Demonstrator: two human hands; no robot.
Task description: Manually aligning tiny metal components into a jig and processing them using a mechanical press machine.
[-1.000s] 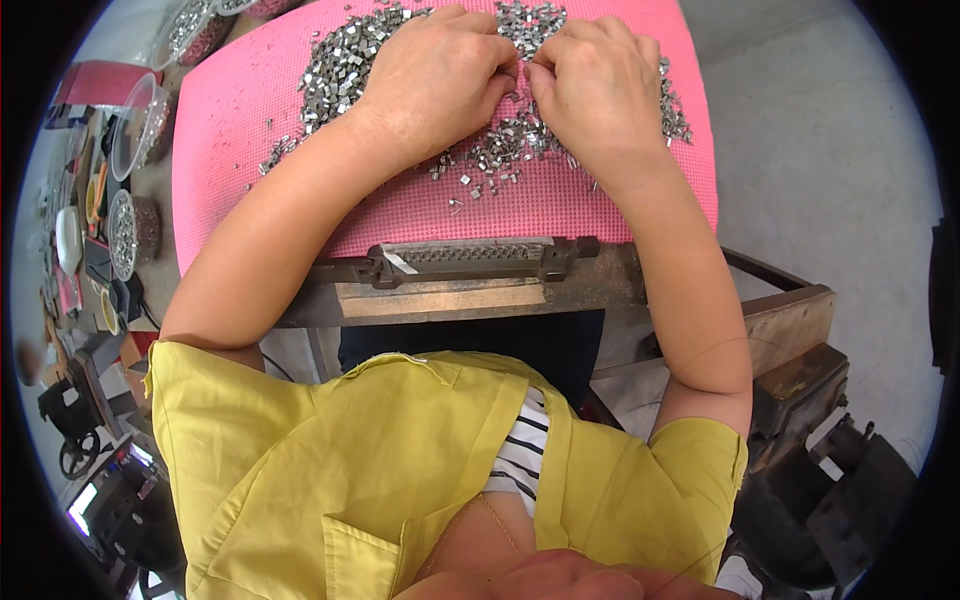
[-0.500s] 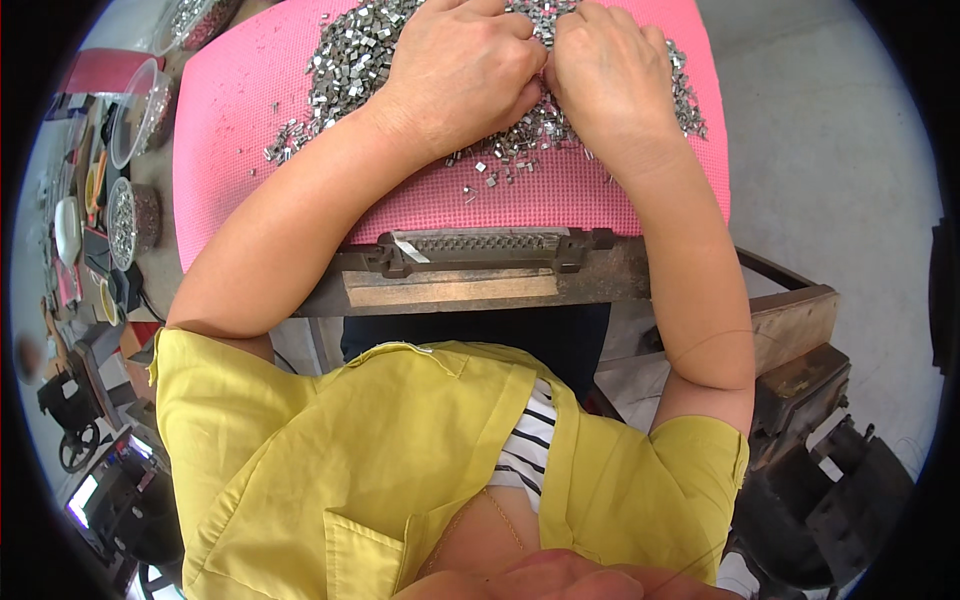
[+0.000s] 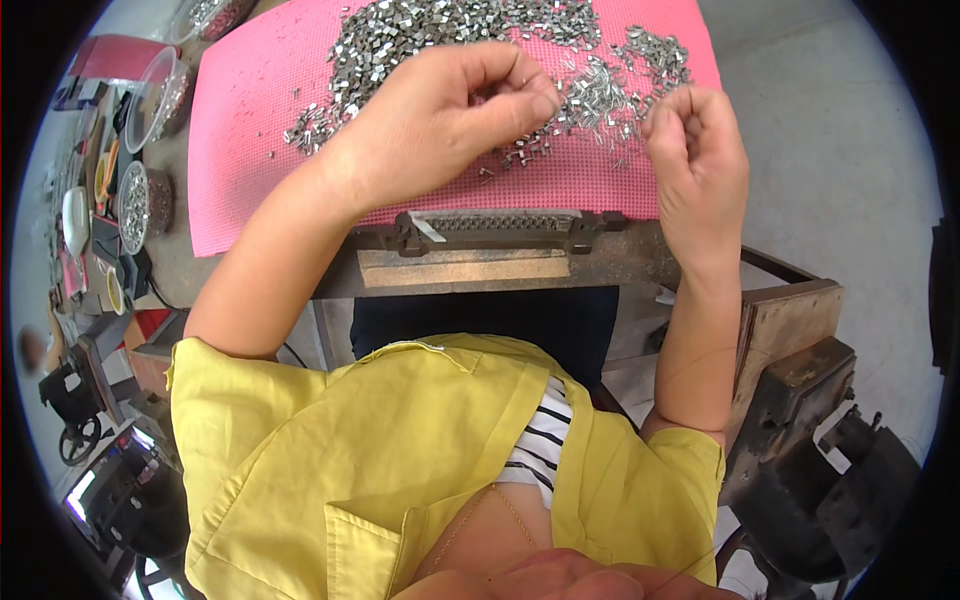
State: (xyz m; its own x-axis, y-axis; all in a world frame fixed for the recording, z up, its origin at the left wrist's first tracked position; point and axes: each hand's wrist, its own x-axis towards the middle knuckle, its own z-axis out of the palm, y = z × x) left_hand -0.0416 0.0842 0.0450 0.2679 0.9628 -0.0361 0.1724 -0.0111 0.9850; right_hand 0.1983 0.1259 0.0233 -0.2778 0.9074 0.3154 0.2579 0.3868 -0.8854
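Note:
Over the front of a pink textured mat (image 3: 240,130), my left hand (image 3: 430,125) has thumb and fingertips pinched together. Whatever that pinch holds is too small to make out. My right hand (image 3: 700,165) hovers at the mat's right edge, fingers curled in and thumb against them; its contents are hidden too. Beyond my left hand spreads a heap of small blocky metal pieces (image 3: 385,45). Between the hands lies a loose pile of thin silvery pins (image 3: 598,95). A smaller cluster of metal bits (image 3: 655,58) sits just past my right hand.
A dark toothed metal fixture (image 3: 500,230) runs along the table's front edge, above a pale wood strip (image 3: 465,270). At the left stand clear tubs of metal parts (image 3: 143,205), beside assorted tools. A wooden-sided support (image 3: 795,325) juts out at the right.
My hands were together over the heap and have parted. Both came nearer to me, the right one swinging out to the right, which uncovers the pin pile.

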